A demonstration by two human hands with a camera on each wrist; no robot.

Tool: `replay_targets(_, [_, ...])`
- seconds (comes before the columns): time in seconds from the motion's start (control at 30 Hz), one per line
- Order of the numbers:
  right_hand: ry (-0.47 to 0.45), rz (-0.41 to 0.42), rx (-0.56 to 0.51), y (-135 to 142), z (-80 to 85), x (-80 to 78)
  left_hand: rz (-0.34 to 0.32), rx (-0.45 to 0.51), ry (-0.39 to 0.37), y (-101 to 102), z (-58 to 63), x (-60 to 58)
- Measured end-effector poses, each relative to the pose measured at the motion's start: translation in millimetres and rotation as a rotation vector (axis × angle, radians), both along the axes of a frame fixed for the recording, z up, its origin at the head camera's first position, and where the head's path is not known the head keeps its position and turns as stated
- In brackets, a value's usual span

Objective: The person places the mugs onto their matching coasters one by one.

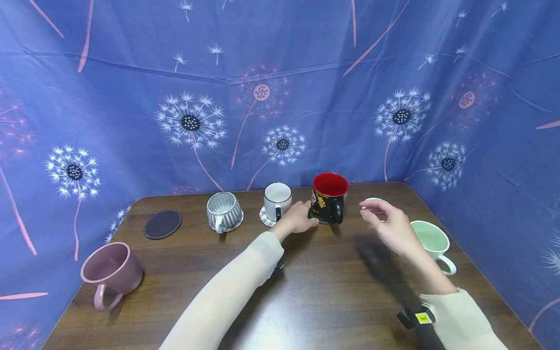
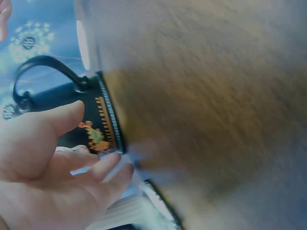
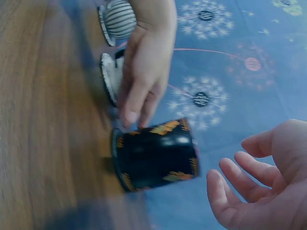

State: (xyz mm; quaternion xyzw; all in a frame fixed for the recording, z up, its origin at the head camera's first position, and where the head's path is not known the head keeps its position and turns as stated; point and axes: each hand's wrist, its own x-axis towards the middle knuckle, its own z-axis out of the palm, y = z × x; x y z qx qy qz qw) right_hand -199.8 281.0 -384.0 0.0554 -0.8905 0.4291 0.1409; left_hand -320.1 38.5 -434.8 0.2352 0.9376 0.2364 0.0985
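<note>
Blue hanging fabric [image 1: 306,29] encloses the dark brown wooden tabletop [image 1: 315,291] before me, rising beyond the far edge and along the left and right edges.

White dandelion heads [image 1: 191,122] with dark centers, paler pink blooms [image 1: 261,92] and slender pink streaks [image 1: 86,36] pattern the cloth facing me. A long crease [image 1: 228,79] crosses it well above the far edge, and past the far right corner the material turns toward me. Both far corners are rounded. On my side of the tabletop, a white patch of glare [image 1: 271,340] shines off the wood.
</note>
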Motion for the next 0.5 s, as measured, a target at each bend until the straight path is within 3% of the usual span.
replay_targets(0.2, [-0.008, -0.013, -0.012, 26, 12.9, 26.6, -0.008, 0.048, 0.036, -5, 10.2, 13.4])
replay_targets(0.27, [-0.01, -0.014, -0.012, 35, 13.6, 34.3, -0.01, 0.08, 0.101, -5, 6.0, 13.3])
replay_targets(0.37, [-0.007, -0.02, -0.001, 48, 13.1, 45.9, 0.0, 0.136, 0.175, -7, 10.7, 20.4])
replay_targets(0.43, [0.001, -0.029, 0.008, 56, 12.8, 53.3, 0.009, 0.175, 0.216, -6, 15.0, 25.3])
replay_targets(0.5, [0.015, -0.039, 0.019, 64, 12.0, 59.6, 0.016, 0.211, 0.224, -5, 27.6, 35.7])
